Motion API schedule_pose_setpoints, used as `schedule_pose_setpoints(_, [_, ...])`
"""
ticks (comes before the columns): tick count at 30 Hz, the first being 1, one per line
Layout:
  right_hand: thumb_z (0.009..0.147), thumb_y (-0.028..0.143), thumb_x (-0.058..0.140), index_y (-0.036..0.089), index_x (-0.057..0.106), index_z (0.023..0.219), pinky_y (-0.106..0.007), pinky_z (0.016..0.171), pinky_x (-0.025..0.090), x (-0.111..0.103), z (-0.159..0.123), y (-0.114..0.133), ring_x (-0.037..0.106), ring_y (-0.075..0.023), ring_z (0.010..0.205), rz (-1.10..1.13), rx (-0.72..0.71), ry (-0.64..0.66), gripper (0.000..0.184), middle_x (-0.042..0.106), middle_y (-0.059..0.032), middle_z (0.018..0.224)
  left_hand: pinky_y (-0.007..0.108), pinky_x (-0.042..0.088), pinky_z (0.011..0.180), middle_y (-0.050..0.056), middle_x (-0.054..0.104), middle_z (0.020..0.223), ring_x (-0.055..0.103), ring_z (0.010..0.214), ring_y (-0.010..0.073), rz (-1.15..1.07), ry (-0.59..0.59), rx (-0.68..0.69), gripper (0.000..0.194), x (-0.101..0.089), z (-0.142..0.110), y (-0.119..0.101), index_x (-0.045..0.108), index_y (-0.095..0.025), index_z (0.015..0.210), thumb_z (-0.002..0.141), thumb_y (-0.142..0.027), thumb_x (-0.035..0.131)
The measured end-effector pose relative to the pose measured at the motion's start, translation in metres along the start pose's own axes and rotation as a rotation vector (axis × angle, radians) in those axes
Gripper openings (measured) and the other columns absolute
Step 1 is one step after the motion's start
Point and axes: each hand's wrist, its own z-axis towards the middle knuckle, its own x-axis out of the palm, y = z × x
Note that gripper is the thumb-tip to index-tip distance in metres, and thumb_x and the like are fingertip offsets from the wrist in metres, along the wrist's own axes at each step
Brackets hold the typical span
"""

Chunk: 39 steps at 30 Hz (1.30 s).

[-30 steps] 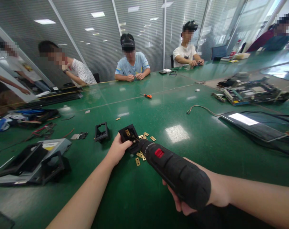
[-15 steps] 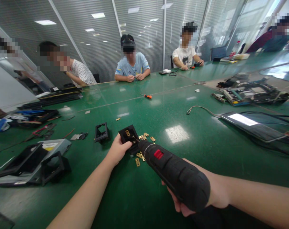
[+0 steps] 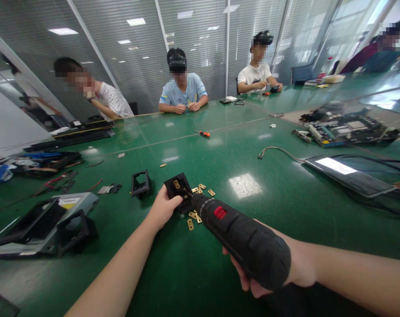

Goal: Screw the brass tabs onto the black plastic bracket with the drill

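Note:
My left hand [image 3: 165,207] grips a black plastic frame [image 3: 176,178] by its near left side, thumb over the edge. Inside the frame lies a brass plate with holes [image 3: 176,184]. Wrapped round the handle of a black cordless drill [image 3: 242,242] with a red switch is my right hand [image 3: 249,277]; its grip is partly hidden under the drill body. The drill's chuck end points into the frame, and the tip's exact contact is hard to make out. Several loose brass plates [image 3: 190,224] are scattered beside the frame on the green table [image 3: 200,268].
Another black frame [image 3: 141,184] stands to the left, and a third [image 3: 76,231] leans by a grey metal case [image 3: 87,200]. An orange screwdriver [image 3: 205,134] lies farther off. At right are a black flat device [image 3: 345,174] with cables and a circuit board [image 3: 352,127]. Several people sit opposite.
My hands, the frame and the drill have barely moved. Across the table, the person in the white T-shirt has raised a hand from the tabletop toward the object they hold.

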Motion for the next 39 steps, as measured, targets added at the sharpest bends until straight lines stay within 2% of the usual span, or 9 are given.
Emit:
schedule_pose_setpoints(9, [0.054,0.04,0.103,0.016,0.065,0.088,-0.025,0.06,0.05,0.01,0.0,0.016,0.063,-0.0138,0.067,0.021,0.015,-0.074,0.057,0.068,0.0029,0.075,0.051,0.053,0.104,0.007,0.078,0.108,0.072,0.109,0.0328,-0.013,-0.005,-0.018,0.052,0.001,-0.001,-0.002,0.066,-0.018,0.108,0.06,-0.031,0.08])
schedule_pose_setpoints(18, [0.052,0.024,0.105,0.015,0.067,0.091,-0.024,0.062,0.051,0.007,-0.001,0.011,0.066,-0.0146,0.069,0.041,0.004,-0.061,0.056,0.069,0.0027,0.077,0.05,0.055,0.101,0.006,0.078,0.109,0.072,0.108,0.0326,-0.013,0.001,0.0,0.049,0.0,0.0,0.002,0.065,-0.02,0.108,0.062,-0.028,0.079])
schedule_pose_setpoints(29, [0.063,0.031,0.101,0.014,0.067,0.1,-0.025,0.066,0.051,0.003,-0.002,0.003,0.068,-0.0154,0.074,0.038,0.045,-0.054,0.053,0.07,0.0017,0.08,0.05,0.053,0.103,0.008,0.077,0.112,0.071,0.111,0.0329,0.045,0.03,0.025,0.052,-0.001,0.002,0.003,0.066,-0.017,0.113,0.065,-0.032,0.077])
schedule_pose_setpoints(33, [0.058,0.031,0.104,0.015,0.067,0.101,-0.025,0.066,0.052,0.001,-0.002,-0.001,0.069,-0.0159,0.075,0.037,0.042,-0.034,0.059,0.069,0.0022,0.081,0.05,0.053,0.102,0.007,0.077,0.109,0.071,0.108,0.0327,0.054,0.025,0.032,0.049,-0.001,0.002,0.002,0.066,-0.018,0.11,0.064,-0.031,0.077])
schedule_pose_setpoints(36, [0.066,0.032,0.1,0.014,0.067,0.1,-0.025,0.066,0.052,0.001,-0.003,-0.001,0.069,-0.0153,0.074,0.049,0.036,-0.03,0.05,0.07,0.0023,0.079,0.049,0.053,0.102,0.007,0.077,0.109,0.07,0.108,0.032,0.052,0.026,0.033,0.048,-0.001,0.002,0.002,0.066,-0.018,0.11,0.065,-0.031,0.077])
schedule_pose_setpoints(39, [0.059,0.029,0.103,0.015,0.067,0.1,-0.025,0.066,0.053,0.002,-0.003,0.001,0.07,-0.016,0.074,0.041,0.031,-0.044,0.056,0.07,0.0026,0.08,0.048,0.053,0.102,0.006,0.077,0.11,0.07,0.109,0.0315,0.04,0.033,0.04,0.046,-0.001,0.002,0.003,0.066,-0.019,0.11,0.067,-0.03,0.077])
